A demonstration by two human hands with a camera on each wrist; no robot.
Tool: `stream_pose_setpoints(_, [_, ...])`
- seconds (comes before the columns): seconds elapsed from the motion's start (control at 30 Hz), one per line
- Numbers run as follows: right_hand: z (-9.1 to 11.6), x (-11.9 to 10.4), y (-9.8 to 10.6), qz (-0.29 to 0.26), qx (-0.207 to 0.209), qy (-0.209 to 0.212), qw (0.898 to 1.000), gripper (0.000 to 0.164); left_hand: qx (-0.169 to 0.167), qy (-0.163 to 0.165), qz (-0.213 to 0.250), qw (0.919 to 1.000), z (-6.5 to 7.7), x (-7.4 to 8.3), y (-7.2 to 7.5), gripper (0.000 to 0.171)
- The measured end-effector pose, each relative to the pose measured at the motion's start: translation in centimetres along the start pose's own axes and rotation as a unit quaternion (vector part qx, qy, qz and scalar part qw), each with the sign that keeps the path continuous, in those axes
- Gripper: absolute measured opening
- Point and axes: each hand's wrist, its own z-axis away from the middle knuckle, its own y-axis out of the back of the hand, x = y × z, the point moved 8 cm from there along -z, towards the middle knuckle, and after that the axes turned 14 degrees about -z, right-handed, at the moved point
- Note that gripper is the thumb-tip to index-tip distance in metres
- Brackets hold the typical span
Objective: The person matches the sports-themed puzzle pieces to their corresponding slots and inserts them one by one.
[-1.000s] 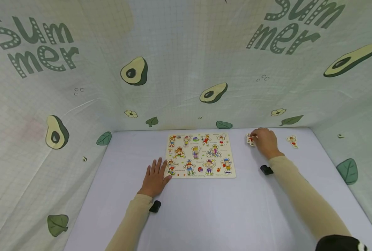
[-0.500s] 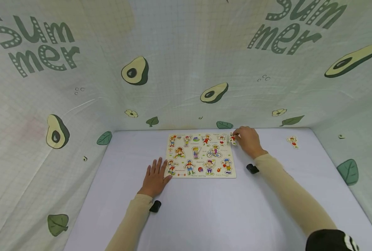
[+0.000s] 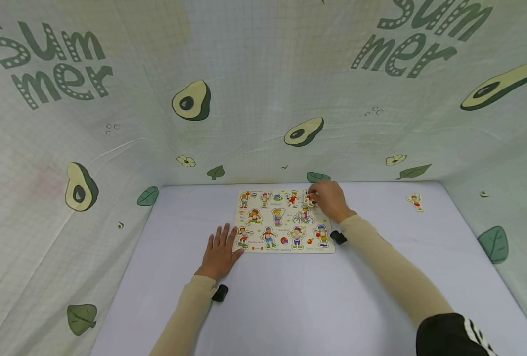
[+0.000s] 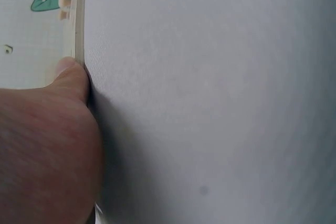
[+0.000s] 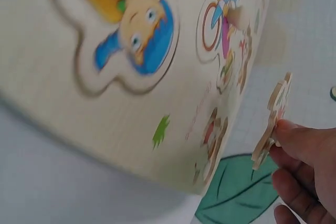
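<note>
A wooden peg puzzle board (image 3: pixel 255 235) printed with cartoon sports figures lies at the table's far middle. My left hand (image 3: pixel 217 254) rests flat at its lower left corner, fingers spread. In the left wrist view, the left thumb (image 4: pixel 72 80) touches the board's edge. Over the upper right corner, my right hand (image 3: pixel 330 200) pinches a wooden puzzle piece (image 5: pixel 271 124) between thumb and fingers. The right wrist view has this piece tilted on edge, apart from the board, its printed face mostly turned away. Several figures sit in their recesses.
Another loose puzzle piece (image 3: pixel 416 201), a small figure, lies on the white table (image 3: pixel 281 306) at the far right. A pale cloth (image 3: pixel 245 148) with avocado and leaf prints hangs behind the table and along its sides.
My right hand has carried the puzzle piece leftward from the table beside the board to over its upper right corner. The left hand has stayed where it was.
</note>
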Motion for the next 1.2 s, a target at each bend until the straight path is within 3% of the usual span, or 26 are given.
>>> stream_pose_setpoints(0.37, [-1.7, -1.6, -2.6, -0.007, -0.009, 0.042, 0.999, 0.005, 0.007, -0.004, 0.01, 0.9999, 0.3, 0.1, 0.2, 0.075])
stream_pose_setpoints(0.67, [-2.8, -1.4, -4.4, 0.002, -0.04, 0.018, 0.999, 0.007, -0.004, 0.001, 0.003, 1.0, 0.0, -0.1, -0.1, 0.075])
stream_pose_setpoints(0.93, [-3.2, -1.7, -5.3, 0.034, -0.059, 0.043, 0.997, 0.008, -0.003, -0.002, -0.001, 1.0, -0.1, -0.2, -0.4, 0.076])
stream_pose_setpoints(1.2, [-3.5, -1.8, -5.7, 0.043, -0.062, 0.04, 0.996, 0.009, -0.005, 0.001, -0.005, 1.0, -0.1, -0.2, -0.4, 0.075])
